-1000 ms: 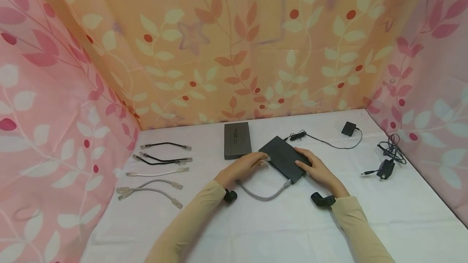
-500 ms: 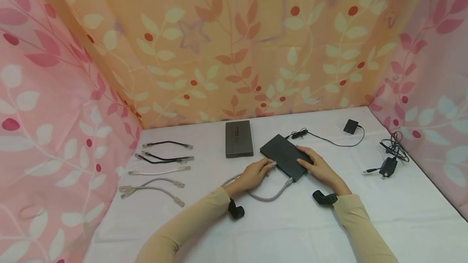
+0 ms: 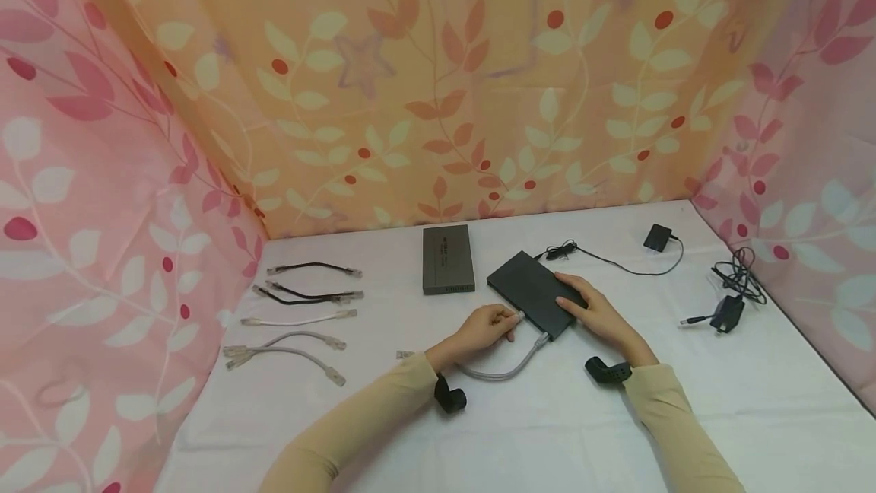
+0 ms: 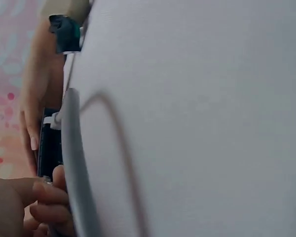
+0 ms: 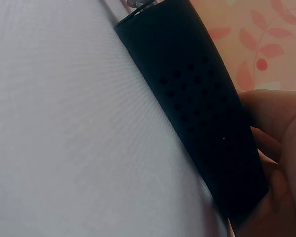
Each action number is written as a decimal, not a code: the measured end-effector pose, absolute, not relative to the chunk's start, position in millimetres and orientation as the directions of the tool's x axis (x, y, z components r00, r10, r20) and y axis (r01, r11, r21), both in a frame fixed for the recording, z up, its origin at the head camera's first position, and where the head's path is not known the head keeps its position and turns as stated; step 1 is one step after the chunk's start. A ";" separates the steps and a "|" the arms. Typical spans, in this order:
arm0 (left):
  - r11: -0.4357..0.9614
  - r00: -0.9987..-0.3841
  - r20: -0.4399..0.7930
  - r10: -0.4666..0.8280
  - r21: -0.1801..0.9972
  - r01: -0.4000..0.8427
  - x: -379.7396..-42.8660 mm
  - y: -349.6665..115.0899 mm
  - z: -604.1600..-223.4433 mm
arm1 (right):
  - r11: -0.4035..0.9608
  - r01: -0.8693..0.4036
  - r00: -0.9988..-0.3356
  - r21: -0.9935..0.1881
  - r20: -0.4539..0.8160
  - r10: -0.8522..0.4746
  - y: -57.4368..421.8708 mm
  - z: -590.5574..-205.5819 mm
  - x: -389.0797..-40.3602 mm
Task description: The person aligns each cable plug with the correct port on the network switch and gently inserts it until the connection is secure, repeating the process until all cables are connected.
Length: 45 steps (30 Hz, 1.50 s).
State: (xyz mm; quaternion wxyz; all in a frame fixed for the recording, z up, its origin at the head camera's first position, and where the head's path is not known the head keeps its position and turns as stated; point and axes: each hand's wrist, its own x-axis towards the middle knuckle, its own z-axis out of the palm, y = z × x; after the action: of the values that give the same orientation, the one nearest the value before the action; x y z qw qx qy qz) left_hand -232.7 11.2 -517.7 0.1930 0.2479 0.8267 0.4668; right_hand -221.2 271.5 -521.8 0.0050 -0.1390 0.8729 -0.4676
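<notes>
A black network switch [image 3: 527, 286] lies at an angle near the middle of the table. One grey network cable [image 3: 494, 376] is plugged into its near edge, by the near corner. My left hand [image 3: 475, 335] pinches a network cable plug [image 3: 521, 316] right at that same edge, left of the plugged one. In the left wrist view the fingers [image 4: 52, 210] are curled at the switch's port side, and a grey cable [image 4: 75, 158] runs close past them. My right hand [image 3: 602, 318] grips the switch's right end; the right wrist view shows its vented side [image 5: 192, 108].
A second, grey-brown switch [image 3: 448, 259] lies behind to the left. Several black, white and grey network cables [image 3: 297, 322] lie at the left. At the right are a power adapter [image 3: 658, 237], its cord running to the switch, and another adapter [image 3: 727, 313] with coiled cord.
My left hand has moved right and nearer along the switch's port edge with the plug, toward the plugged cable. My right hand has stayed on the switch.
</notes>
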 end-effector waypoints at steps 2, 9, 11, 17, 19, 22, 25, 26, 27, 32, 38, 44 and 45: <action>0.396 -0.787 -0.169 0.594 0.912 0.103 -234.1 10.6 -514.6 | 0.526 -0.235 -0.962 -0.817 0.118 -0.246 274.2 -528.5 -224.3; 0.339 -0.733 -0.303 0.609 0.935 -0.104 -234.1 12.4 -510.8 | 0.521 -0.231 -0.962 -0.822 0.114 -0.246 275.2 -530.9 -224.9; 0.341 -0.723 -0.318 0.614 0.932 -0.120 -233.2 16.4 -512.4 | 0.522 -0.228 -0.962 -0.822 0.108 -0.249 271.6 -521.1 -220.7; 0.317 -0.717 -0.353 0.601 0.929 -0.192 -230.7 26.0 -513.6 | 0.514 -0.234 -0.961 -0.825 0.114 -0.254 271.9 -519.5 -221.3; 0.312 -0.721 -0.363 0.590 0.926 -0.211 -230.2 27.2 -512.7 | 0.517 -0.232 -0.962 -0.824 0.118 -0.245 276.1 -529.2 -225.4; 0.326 -0.731 -0.375 0.570 0.920 -0.217 -229.5 27.9 -510.7 | 0.524 -0.234 -0.963 -0.819 0.123 -0.238 275.9 -530.5 -226.0; 0.346 -0.740 -0.381 0.554 0.914 -0.212 -228.7 29.8 -509.0 | 0.530 -0.229 -0.965 -0.817 0.119 -0.234 276.2 -529.7 -226.4; 0.349 -0.743 -0.383 0.549 0.913 -0.212 -228.5 30.6 -508.5 | 0.529 -0.229 -0.965 -0.817 0.118 -0.235 276.3 -528.9 -226.4; 0.348 -0.743 -0.386 0.546 0.912 -0.218 -228.3 31.4 -507.8 | 0.528 -0.225 -0.965 -0.819 0.113 -0.236 276.6 -528.2 -226.5; 0.355 -0.751 -0.391 0.532 0.908 -0.221 -227.4 33.2 -506.6 | 0.523 -0.222 -0.964 -0.823 0.106 -0.243 277.4 -526.1 -226.9; 0.360 -0.748 -0.391 0.536 0.907 -0.216 -225.4 32.0 -505.7 | 0.513 -0.208 -0.966 -0.833 0.091 -0.244 276.4 -526.2 -225.4; 0.340 -0.752 -0.394 0.529 0.910 -0.237 -224.8 34.1 -506.8 | 0.528 -0.224 -0.964 -0.819 0.108 -0.242 276.7 -528.0 -226.3; 0.338 -0.753 -0.394 0.527 0.910 -0.239 -225.1 35.1 -507.8 | 0.528 -0.226 -0.964 -0.819 0.110 -0.243 276.7 -528.5 -226.8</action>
State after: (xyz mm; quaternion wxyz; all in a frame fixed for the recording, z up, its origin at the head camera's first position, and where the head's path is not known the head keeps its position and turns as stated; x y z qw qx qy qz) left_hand -225.1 35.1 -507.8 0.3378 0.0966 0.7450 0.5670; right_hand -226.8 276.7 -528.5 0.0087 -0.1341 0.8739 -0.4671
